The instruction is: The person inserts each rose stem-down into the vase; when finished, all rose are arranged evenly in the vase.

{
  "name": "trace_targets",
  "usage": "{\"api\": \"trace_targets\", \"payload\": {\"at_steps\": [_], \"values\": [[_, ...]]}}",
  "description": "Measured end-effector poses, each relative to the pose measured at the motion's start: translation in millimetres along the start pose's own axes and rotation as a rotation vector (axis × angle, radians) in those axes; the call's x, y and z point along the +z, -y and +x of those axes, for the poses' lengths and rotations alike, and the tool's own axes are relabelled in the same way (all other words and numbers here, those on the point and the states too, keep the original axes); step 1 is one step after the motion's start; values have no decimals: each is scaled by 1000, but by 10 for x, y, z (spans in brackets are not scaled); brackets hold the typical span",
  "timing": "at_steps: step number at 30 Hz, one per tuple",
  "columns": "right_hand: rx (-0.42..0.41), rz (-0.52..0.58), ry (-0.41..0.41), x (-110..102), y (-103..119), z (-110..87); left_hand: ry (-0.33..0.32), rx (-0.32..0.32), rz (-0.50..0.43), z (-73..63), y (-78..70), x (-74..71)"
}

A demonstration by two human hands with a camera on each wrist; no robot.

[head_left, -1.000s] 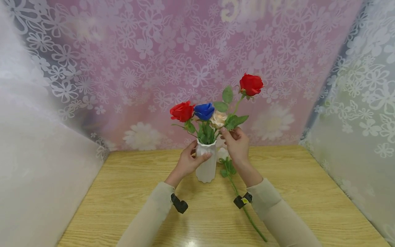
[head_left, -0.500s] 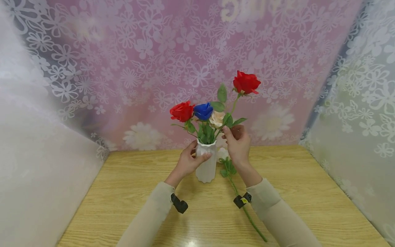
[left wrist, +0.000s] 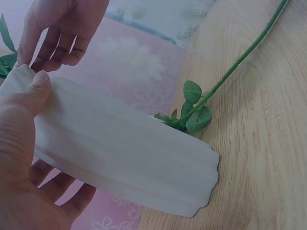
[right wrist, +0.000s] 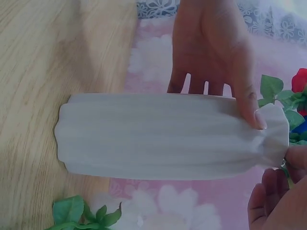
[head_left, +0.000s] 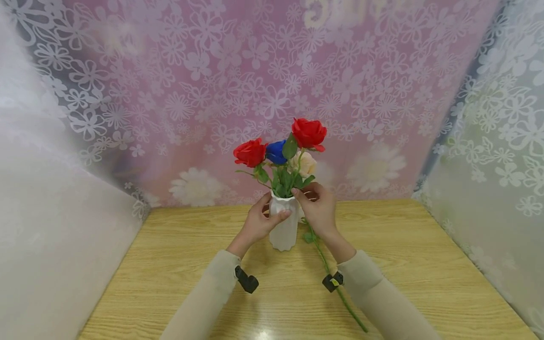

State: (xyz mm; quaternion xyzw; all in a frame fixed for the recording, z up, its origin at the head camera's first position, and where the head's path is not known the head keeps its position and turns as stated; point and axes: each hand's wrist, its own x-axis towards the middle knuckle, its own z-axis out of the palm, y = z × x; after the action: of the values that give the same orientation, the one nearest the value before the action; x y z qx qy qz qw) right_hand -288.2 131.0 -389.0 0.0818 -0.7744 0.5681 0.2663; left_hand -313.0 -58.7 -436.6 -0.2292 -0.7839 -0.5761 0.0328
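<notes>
A white ribbed vase (head_left: 284, 231) stands upright on the table, and my left hand (head_left: 257, 224) grips it below the rim, thumb across the front. At the vase mouth, my right hand (head_left: 319, 210) pinches the stem of a red rose (head_left: 309, 134), whose head leans slightly right above the others. A second red rose (head_left: 250, 153), a blue rose (head_left: 276, 152) and a cream rose (head_left: 307, 164) stand in the vase. In the right wrist view, my right fingertips touch the scalloped rim of the vase (right wrist: 163, 139); the stem's lower end is hidden.
One more flower lies on the wooden table (head_left: 191, 264) right of the vase, its green stem (head_left: 324, 264) running toward the front edge. Its head is hidden behind my right hand. A pink flowered backdrop (head_left: 204, 94) rises behind the table.
My right hand has moved left and down to the vase mouth, bringing the red rose lower and over the vase. My left hand and the vase stay in place.
</notes>
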Motion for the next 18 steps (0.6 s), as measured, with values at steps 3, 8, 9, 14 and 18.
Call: {"api": "trace_targets", "payload": {"at_steps": [3, 8, 9, 14, 18], "values": [[3, -6, -3, -11, 3, 2, -3, -4, 0, -3, -7, -1], [24, 46, -28, -49, 50, 20, 2, -13, 1, -5, -15, -8], [27, 67, -35, -55, 59, 27, 3, -14, 4, -5, -16, -9], [2, 149, -60, -66, 92, 52, 1, -21, 10, -5, -18, -8], [-104, 107, -89, -42, 101, 64, 1, -23, 1, 0, -19, -6]]}}
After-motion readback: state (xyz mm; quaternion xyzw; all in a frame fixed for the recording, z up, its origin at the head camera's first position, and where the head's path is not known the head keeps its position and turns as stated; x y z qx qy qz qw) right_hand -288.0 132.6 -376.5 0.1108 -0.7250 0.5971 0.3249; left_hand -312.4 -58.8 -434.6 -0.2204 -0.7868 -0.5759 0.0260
